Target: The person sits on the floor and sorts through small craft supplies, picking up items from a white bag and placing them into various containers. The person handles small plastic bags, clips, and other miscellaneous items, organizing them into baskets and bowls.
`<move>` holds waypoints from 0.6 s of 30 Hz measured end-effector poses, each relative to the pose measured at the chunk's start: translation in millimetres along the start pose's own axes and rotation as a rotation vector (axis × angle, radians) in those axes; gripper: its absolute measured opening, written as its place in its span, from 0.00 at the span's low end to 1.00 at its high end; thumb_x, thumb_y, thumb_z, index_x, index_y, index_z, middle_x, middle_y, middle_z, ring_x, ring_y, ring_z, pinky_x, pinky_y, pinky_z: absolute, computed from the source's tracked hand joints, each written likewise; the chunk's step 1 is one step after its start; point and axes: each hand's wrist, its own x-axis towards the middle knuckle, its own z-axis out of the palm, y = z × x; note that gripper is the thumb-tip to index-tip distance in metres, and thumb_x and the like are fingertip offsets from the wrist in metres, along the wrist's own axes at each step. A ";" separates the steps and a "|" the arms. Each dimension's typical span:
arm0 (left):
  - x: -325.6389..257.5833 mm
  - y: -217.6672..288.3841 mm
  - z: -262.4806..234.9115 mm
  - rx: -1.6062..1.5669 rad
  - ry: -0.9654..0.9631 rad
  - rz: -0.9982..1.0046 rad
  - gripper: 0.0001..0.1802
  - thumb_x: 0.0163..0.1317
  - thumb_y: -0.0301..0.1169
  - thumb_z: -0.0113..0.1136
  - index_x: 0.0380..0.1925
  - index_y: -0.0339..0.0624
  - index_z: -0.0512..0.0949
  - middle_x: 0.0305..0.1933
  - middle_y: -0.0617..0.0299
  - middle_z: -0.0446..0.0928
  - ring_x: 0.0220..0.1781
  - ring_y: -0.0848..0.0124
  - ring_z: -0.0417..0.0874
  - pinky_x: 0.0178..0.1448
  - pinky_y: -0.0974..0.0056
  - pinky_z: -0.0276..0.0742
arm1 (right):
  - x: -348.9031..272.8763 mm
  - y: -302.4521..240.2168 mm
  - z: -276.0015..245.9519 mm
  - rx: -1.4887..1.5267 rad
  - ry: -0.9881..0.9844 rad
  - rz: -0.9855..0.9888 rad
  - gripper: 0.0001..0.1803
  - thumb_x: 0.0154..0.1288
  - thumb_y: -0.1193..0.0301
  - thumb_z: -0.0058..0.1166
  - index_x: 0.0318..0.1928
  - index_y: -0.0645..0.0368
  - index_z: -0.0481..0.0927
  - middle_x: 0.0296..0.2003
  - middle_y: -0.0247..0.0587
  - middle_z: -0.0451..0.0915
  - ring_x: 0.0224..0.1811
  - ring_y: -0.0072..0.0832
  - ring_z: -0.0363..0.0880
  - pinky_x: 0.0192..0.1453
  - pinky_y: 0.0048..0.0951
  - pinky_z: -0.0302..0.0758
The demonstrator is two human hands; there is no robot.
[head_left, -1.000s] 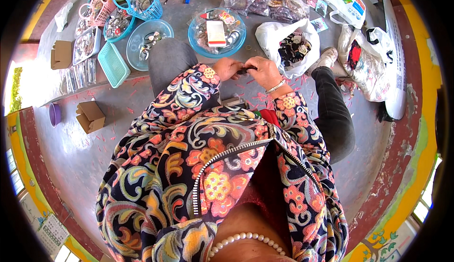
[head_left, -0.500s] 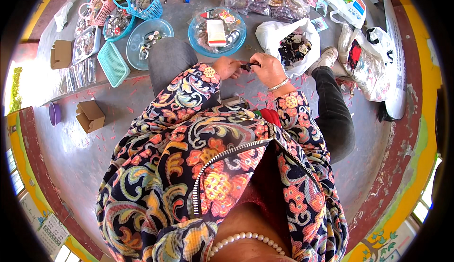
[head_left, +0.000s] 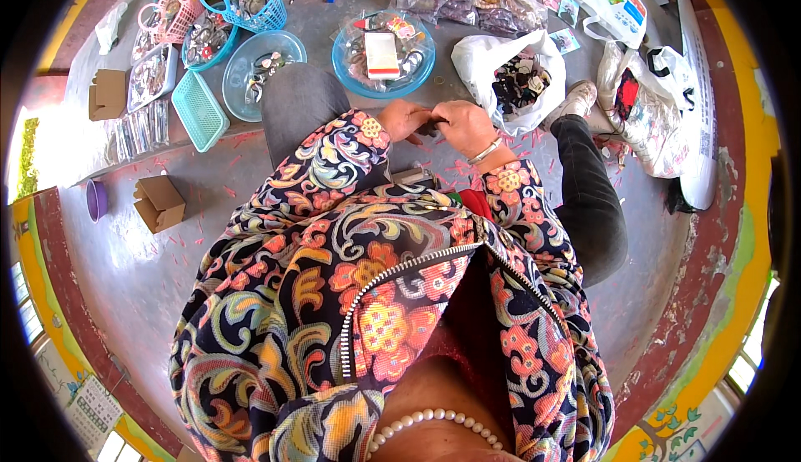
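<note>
My left hand [head_left: 402, 120] and my right hand [head_left: 465, 128] meet in front of me, fingers pinched together around a small dark item [head_left: 429, 127]. Most of it is hidden by the fingers, so its kind cannot be made out. Just beyond my hands sits a blue bowl [head_left: 340, 72] with a clear bag of small items and a white-and-red packet [head_left: 381, 56] on top. To the right of it, a white plastic bag [head_left: 472, 62] stands open, full of small dark and pale pieces [head_left: 522, 85].
At the left are a clear blue basin [head_left: 236, 95], a mint basket [head_left: 200, 113], a blue handled basket [head_left: 269, 16] and a pink basket [head_left: 173, 20]. An open cardboard box [head_left: 159, 203] lies beside a purple cup [head_left: 97, 200]. Clear bags [head_left: 501, 13] lie at the back.
My hands have drawn closer together, and the dark item that showed between them is now mostly covered by the fingers. The surroundings look the same.
</note>
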 end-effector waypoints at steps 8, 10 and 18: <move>5.4 -7.4 -0.7 -0.115 0.031 -0.033 0.20 0.60 0.38 0.46 0.39 0.28 0.74 0.33 0.51 0.76 0.34 0.63 0.80 0.32 0.63 0.81 | -3.0 2.7 3.6 -0.117 -0.012 -0.100 0.05 0.48 0.75 0.45 0.25 0.57 0.76 0.24 0.40 0.75 0.32 0.39 0.74 0.34 0.35 0.71; 1.8 1.0 0.6 -0.140 0.047 -0.065 0.22 0.60 0.41 0.45 0.42 0.32 0.73 0.37 0.52 0.76 0.37 0.64 0.79 0.36 0.63 0.80 | -2.6 -0.5 2.0 -0.057 0.012 -0.041 0.06 0.48 0.76 0.44 0.28 0.57 0.75 0.26 0.40 0.76 0.33 0.39 0.74 0.35 0.34 0.72; -0.5 10.3 -0.4 -0.130 0.075 -0.105 0.23 0.60 0.41 0.44 0.44 0.31 0.71 0.41 0.50 0.76 0.39 0.62 0.79 0.38 0.62 0.79 | 3.9 -5.1 -12.4 0.045 -0.074 0.091 0.17 0.44 0.80 0.42 0.39 0.54 0.72 0.29 0.35 0.78 0.42 0.36 0.73 0.47 0.35 0.67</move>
